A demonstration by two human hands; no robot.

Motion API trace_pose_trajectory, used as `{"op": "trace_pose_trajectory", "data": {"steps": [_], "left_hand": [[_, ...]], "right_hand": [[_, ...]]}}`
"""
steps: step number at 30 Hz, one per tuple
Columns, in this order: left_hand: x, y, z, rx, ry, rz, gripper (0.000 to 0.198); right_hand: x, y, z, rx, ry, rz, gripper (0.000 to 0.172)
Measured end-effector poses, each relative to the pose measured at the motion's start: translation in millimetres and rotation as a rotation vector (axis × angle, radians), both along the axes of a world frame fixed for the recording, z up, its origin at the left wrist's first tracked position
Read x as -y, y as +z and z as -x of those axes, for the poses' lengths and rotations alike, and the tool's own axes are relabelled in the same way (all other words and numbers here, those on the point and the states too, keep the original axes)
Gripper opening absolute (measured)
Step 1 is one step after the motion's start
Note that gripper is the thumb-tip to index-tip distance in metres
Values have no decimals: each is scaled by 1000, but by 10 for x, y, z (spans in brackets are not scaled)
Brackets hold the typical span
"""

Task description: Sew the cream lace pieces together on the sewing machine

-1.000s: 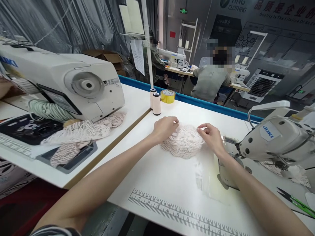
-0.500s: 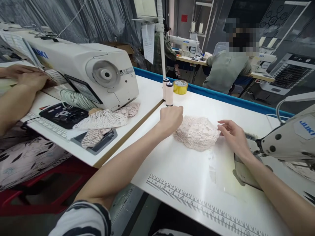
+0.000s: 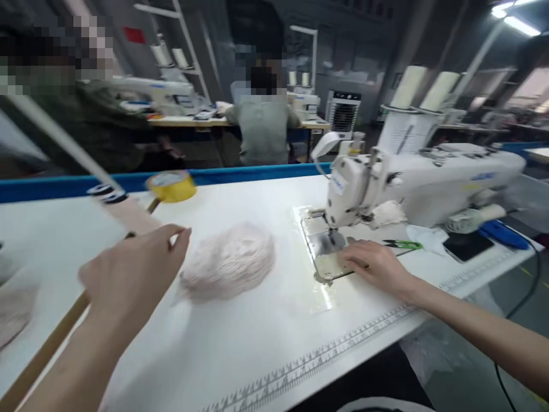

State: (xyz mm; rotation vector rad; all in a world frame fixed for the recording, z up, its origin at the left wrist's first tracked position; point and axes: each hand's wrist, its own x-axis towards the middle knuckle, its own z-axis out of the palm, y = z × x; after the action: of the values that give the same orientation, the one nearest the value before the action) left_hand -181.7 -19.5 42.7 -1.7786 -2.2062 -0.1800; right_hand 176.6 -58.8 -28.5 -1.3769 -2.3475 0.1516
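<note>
Over the left part of the white table, my left hand (image 3: 135,272) is closed, thumb and forefinger drawn together. Motion blur hides whether anything thin is between them. Just to its right lies a round pile of pale pink lace pieces (image 3: 231,260). My right hand (image 3: 377,264) rests at the front right of the needle plate (image 3: 328,246), below the needle of a white sewing machine (image 3: 429,177). Its fingers are curled together, and their tips hide whatever they may hold. Green thread snips (image 3: 403,244) lie beyond that hand.
Yellow tape (image 3: 171,186) and pink thread spools (image 3: 124,209) stand behind my left hand. A dark phone (image 3: 467,246) and a blue object (image 3: 504,234) lie at the right. A ruler strip (image 3: 317,360) follows the table's front edge. A seated person (image 3: 263,126) works ahead.
The view has swung right, bringing the whole sewing machine into sight. My right hand has left the lace pile for the needle plate. My left hand has come away from the pile's edge.
</note>
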Motion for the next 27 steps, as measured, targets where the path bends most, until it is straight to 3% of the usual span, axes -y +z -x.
{"op": "trace_pose_trajectory", "data": {"steps": [1,6,12,17,23,27], "left_hand": [[-8,-17,-17,9,18,-77,39],[-42,-199,-123,-74,-316,-361,41],[85,-256,-511,-393,-642,-582,26],[286,-329,-908,-308,-921,-568,22],[349,-376,-1190,-222,-1011,-485,16],[473,-464,-1446,-67,-1092,-246,24]], "right_hand": [[-1,7,-131,28,-55,-21,24],[-186,103,-704,63,-312,-102,26],[-711,203,-906,164,-468,-106,25],[-939,177,-925,250,-475,-58,18],[-980,174,-998,256,-478,-49,26],[-933,156,-986,249,-470,-59,30]]}}
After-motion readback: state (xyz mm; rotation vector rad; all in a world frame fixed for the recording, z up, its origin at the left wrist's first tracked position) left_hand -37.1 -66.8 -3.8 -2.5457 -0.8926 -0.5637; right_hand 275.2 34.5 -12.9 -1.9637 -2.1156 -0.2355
